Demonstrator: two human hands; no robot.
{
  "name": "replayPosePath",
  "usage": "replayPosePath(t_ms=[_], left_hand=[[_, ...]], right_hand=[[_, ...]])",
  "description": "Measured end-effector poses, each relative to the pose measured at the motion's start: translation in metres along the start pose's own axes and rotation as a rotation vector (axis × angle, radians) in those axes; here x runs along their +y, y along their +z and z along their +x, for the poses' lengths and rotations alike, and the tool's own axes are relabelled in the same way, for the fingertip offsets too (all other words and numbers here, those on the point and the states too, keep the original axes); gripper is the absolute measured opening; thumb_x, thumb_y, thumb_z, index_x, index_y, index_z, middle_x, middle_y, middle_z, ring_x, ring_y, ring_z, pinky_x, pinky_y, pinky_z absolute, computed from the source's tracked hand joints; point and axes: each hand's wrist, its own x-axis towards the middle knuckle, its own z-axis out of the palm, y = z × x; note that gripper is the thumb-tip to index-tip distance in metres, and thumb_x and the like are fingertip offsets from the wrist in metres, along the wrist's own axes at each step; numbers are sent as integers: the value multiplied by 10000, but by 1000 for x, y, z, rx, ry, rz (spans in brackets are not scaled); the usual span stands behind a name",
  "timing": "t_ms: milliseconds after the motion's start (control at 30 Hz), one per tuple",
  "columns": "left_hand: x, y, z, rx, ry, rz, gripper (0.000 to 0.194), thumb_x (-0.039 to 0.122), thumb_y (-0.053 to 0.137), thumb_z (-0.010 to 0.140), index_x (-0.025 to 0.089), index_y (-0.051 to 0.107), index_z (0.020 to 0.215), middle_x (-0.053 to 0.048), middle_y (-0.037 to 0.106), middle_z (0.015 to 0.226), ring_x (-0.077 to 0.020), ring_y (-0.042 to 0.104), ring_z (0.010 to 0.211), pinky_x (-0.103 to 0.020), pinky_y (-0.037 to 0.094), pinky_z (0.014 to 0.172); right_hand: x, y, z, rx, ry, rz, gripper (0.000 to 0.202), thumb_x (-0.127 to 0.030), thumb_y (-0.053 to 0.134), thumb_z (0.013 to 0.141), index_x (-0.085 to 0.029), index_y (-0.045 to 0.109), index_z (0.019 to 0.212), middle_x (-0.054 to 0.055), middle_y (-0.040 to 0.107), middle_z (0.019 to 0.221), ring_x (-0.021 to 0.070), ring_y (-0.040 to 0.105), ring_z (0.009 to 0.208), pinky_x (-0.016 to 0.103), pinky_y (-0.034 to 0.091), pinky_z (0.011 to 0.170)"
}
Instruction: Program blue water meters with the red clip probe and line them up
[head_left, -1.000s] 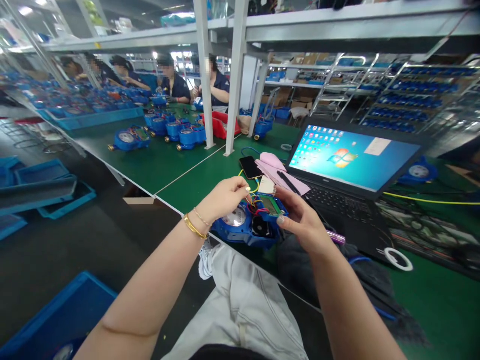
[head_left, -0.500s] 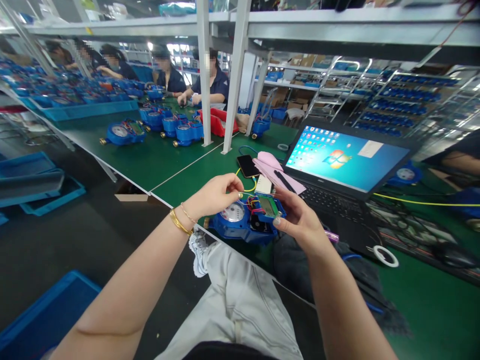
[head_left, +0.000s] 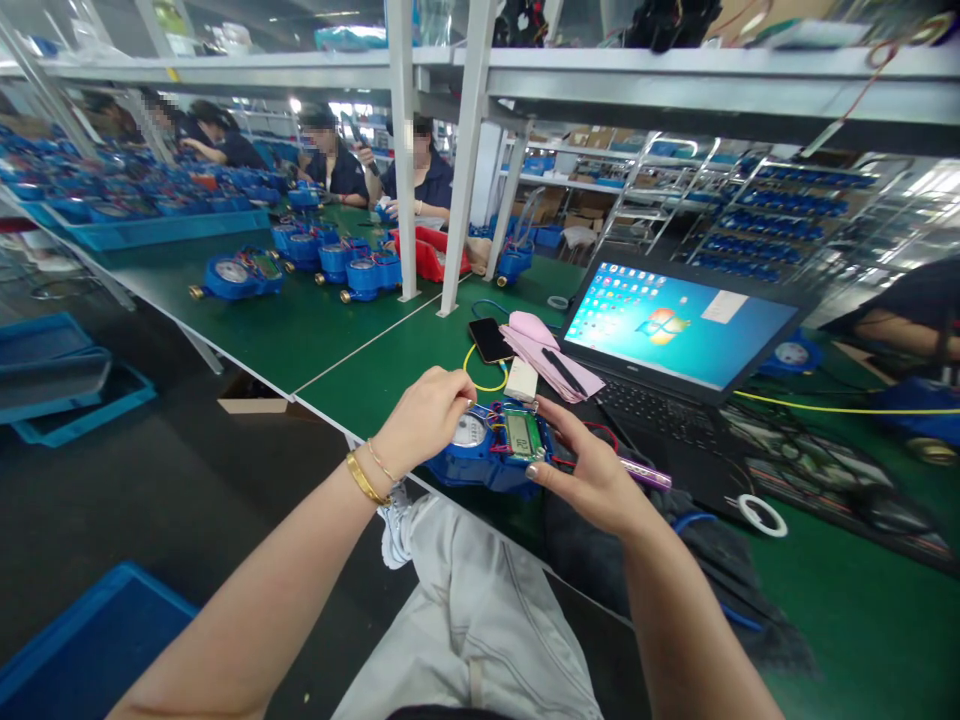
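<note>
A blue meter with a round dial sits at the table's near edge, its green circuit board and small display facing up, with coloured wires between dial and board. My left hand is over the dial side, its fingers pinched together; what they grip is too small to make out. My right hand rests around the board's right side, thumb at the lower corner and fingers at the upper one, holding the meter. A white box lies just behind the board.
An open laptop stands at the right, with pink papers and a phone beside it. A dark cloth lies at the right front. Metal posts rise behind; more blue meters and several people are farther back.
The circuit board now lies flatter on the meter, and its display shows digits. My left hand has shifted slightly left and down. A person behind has raised a dark tool.
</note>
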Motion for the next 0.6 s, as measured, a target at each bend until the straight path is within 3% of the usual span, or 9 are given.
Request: replayPosePath(t_ms=[133,200,300,400,467,600], left_hand=[[4,-5,-2,-2,41,-18,124,146,385,828,197,496,809,-41,558,820,-212,508,850,-343,400,765],[6,-10,-2,-4,48,-11,102,172,396,821,202,494,829,-39,556,835,-215,517,848,-343,402,759],[5,-14,1,1,18,-19,103,256,420,811,215,509,841,-39,569,847,-226,543,823,-348,410,735],[2,-15,7,0,-76,-101,139,332,448,772,230,527,822,-35,602,839,-233,568,777,-347,421,694],[1,-16,11,-5,-116,-164,154,360,469,745,233,534,805,-32,618,820,-232,575,761,-345,431,693],[6,-17,15,-1,-132,-235,158,354,500,731,214,542,792,-31,623,807,-217,578,765,-342,445,738]], right_hand=[[4,-9,-18,56,22,-36,737,-361,626,801,-197,292,1437,119,344,1470,282,326,1346,503,312,1087],[12,-22,-33,168,57,-73,598,-355,572,829,-191,395,1376,124,440,1407,275,413,1291,475,386,1034],[29,-52,-65,345,244,-258,350,-358,456,865,-188,567,1150,109,661,1099,244,624,1010,400,494,863],[42,-78,-100,445,460,-474,272,-360,424,849,-200,615,958,87,697,854,250,649,786,388,485,715],[45,-86,-119,408,514,-493,216,-345,472,805,-206,622,874,66,688,754,241,632,683,364,462,638],[47,-82,-137,95,594,-563,89,-247,557,702,-216,595,776,43,677,738,222,619,668,320,442,602]])
